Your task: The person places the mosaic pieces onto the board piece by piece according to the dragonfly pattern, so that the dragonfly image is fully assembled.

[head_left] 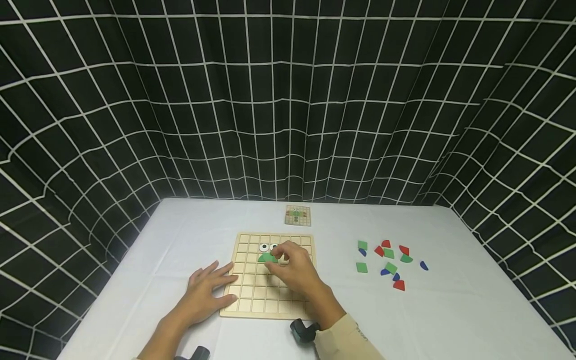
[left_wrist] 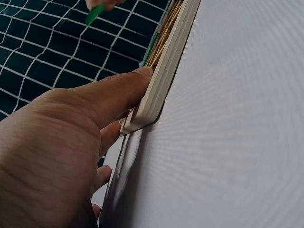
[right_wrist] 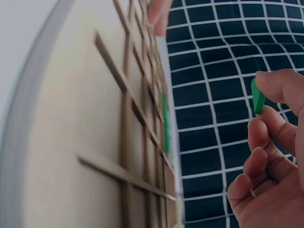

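Observation:
A wooden grid board (head_left: 252, 305) lies on the white table. Near its upper middle sit two round eye pieces (head_left: 264, 247), the right one partly covered by my fingers. My right hand (head_left: 297, 270) is above the board, pinching a small green piece (right_wrist: 258, 97) between thumb and index finger; its full shape is hard to tell. Under it a green piece (right_wrist: 165, 121) lies on the board. My left hand (head_left: 202, 298) rests at the board's left edge with fingers spread, the thumb touching the rim in the left wrist view.
Behind the board lies a small pattern card (head_left: 298, 215). Loose green squares (head_left: 362, 267), red pieces (head_left: 399, 285) and blue pieces (head_left: 424, 265) are scattered to the right. A black curtain (head_left: 297, 100) with white grid lines surrounds the table's back and sides.

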The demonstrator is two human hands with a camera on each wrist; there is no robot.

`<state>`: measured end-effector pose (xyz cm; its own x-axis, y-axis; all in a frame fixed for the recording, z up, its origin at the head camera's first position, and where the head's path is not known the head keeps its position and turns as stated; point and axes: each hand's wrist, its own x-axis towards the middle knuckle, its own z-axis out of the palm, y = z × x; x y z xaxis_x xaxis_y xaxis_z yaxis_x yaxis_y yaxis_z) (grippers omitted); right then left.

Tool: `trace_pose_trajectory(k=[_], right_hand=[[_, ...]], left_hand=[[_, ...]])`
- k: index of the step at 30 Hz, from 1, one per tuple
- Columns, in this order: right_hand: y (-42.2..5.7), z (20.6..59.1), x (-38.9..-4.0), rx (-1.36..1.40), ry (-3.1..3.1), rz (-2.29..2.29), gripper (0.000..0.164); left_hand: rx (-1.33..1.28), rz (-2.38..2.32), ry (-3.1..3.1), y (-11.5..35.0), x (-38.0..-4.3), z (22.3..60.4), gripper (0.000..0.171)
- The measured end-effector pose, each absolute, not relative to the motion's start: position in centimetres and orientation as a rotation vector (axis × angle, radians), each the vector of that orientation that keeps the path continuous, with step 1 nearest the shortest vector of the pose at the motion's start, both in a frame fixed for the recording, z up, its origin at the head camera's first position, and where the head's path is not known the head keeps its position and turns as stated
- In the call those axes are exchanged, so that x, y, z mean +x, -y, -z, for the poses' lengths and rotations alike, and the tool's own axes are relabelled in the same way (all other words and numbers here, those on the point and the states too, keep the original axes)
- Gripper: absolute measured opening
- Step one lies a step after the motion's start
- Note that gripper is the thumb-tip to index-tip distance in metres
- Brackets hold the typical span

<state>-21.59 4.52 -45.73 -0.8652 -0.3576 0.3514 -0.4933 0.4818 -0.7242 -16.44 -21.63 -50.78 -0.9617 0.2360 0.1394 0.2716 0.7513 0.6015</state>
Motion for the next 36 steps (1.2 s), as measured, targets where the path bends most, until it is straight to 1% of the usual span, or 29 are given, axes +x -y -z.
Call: trace_pose_trajectory(k=[15,26,36], right_hand=[[-2.7,47.3,-22.5,0.587,2.833,-1.276,0.021],[-2.5,48.2,-23.0,0.599,2.891,-1.229,0.022],[-2.2,48.2,-22.9,0.592,2.939,-1.131,0.023]], left_hand=[[-0.392,0.991,2.912,21.5,-16.3,50.8,0.048],[-0.401,0.983,2.906,21.6,-16.5,50.5,0.048],[-0.419,0.994,2.879,21.6,-16.5,50.5,0.047]])
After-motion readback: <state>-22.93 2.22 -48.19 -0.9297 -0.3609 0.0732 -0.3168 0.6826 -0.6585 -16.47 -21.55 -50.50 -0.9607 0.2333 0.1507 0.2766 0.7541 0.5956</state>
